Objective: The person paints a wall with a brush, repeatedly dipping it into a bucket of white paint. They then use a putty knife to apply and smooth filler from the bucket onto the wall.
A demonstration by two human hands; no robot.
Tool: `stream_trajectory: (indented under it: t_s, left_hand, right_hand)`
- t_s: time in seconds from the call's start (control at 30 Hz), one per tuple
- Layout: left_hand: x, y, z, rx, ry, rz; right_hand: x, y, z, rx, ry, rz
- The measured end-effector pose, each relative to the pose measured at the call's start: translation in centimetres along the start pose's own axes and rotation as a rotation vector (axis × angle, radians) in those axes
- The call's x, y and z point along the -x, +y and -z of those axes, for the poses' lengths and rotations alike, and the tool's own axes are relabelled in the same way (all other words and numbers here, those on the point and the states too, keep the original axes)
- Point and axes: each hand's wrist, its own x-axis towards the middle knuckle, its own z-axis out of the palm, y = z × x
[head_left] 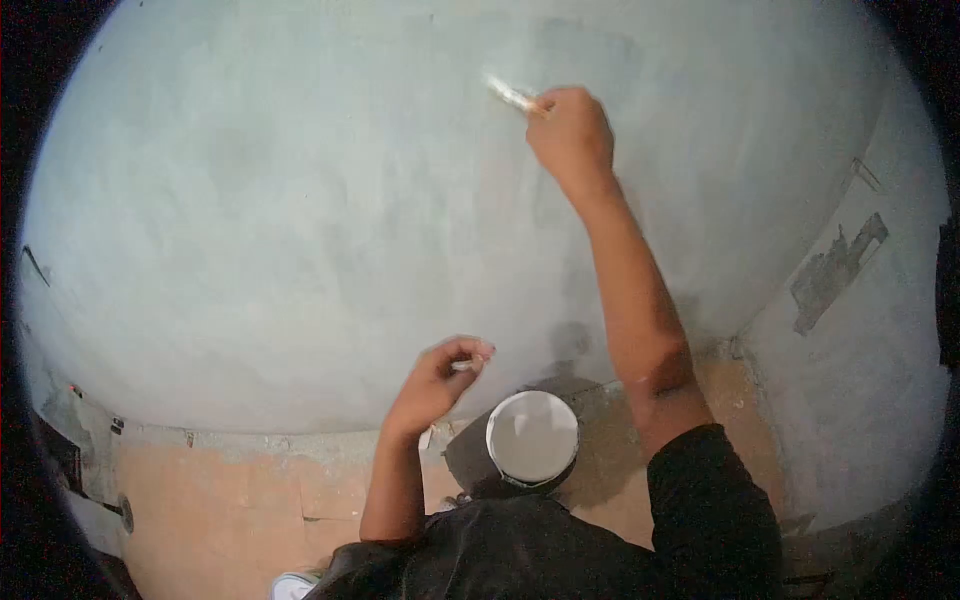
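Observation:
My right hand (572, 140) is raised against the pale grey wall (300, 200), its fingers closed round a brush (512, 94) whose whitish, motion-blurred end points up and left at the wall surface. Lower down, my left hand (440, 380) hangs in front of the wall with its fingers curled; a small whitish thing shows between them, too small to name. Below and right of my left hand stands a round bucket (533, 436) with a white rim and pale contents.
Tan floor tiles (220, 510) run along the wall's foot. On the right side wall is a rough dark grey patch (838, 272). A white rounded object (293, 586) is at the bottom edge. Dark items stand at the far left.

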Motion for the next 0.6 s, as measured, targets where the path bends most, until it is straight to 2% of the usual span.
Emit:
stream_trajectory:
  t_s: [0.03, 0.07, 0.13, 0.17, 0.23, 0.27, 0.37, 0.43, 0.47, 0.53, 0.57, 0.6]
  left_hand:
    - [-0.1, 1.9, 0.2, 0.030, 0.051, 0.029]
    - [-0.7, 2.1, 0.9, 0.031, 0.060, -0.023]
    - [-1.4, 3.8, 1.6, 0.025, 0.084, -0.058]
    - [-2.0, 4.2, 1.8, 0.024, 0.085, -0.061]
    - [-2.8, 4.7, 1.8, -0.105, 0.141, -0.121]
    - [-3.1, 4.9, 1.8, -0.107, 0.140, -0.124]
    - [-3.6, 5.2, 1.7, -0.060, 0.139, -0.103]
    - [-3.1, 5.5, 1.8, -0.061, 0.129, -0.122]
    - [-2.8, 5.5, 2.0, -0.063, 0.120, -0.132]
    - [-2.3, 5.4, 2.4, -0.070, 0.107, -0.118]
    - [-2.4, 4.8, 2.4, -0.058, 0.103, -0.113]
    - [-1.9, 4.8, 2.5, -0.046, 0.099, -0.119]
  right_hand:
    - [-0.2, -0.5, 0.7, -0.054, 0.022, 0.011]
    - [0.1, -0.3, 0.3, -0.055, 0.023, 0.013]
    - [1.7, 0.8, -1.9, 0.093, 0.050, 0.037]
    - [3.0, 2.5, -4.6, 0.159, 0.080, 0.121]
    - [6.6, 4.0, -7.9, 0.175, -0.058, 0.070]
    - [8.9, 4.8, -9.5, 0.197, -0.060, 0.102]
    - [14.6, 6.6, -12.4, 0.279, -0.418, -0.017]
    - [18.1, 10.0, -15.0, 0.209, -0.455, 0.041]
    - [17.6, 9.7, -14.1, 0.212, -0.443, 0.047]
    - [16.3, 9.0, -12.0, 0.213, -0.670, -0.167]
    - [15.8, 11.1, -13.2, 0.186, -0.542, -0.122]
    - [14.1, 10.0, -11.6, 0.185, -0.507, -0.163]
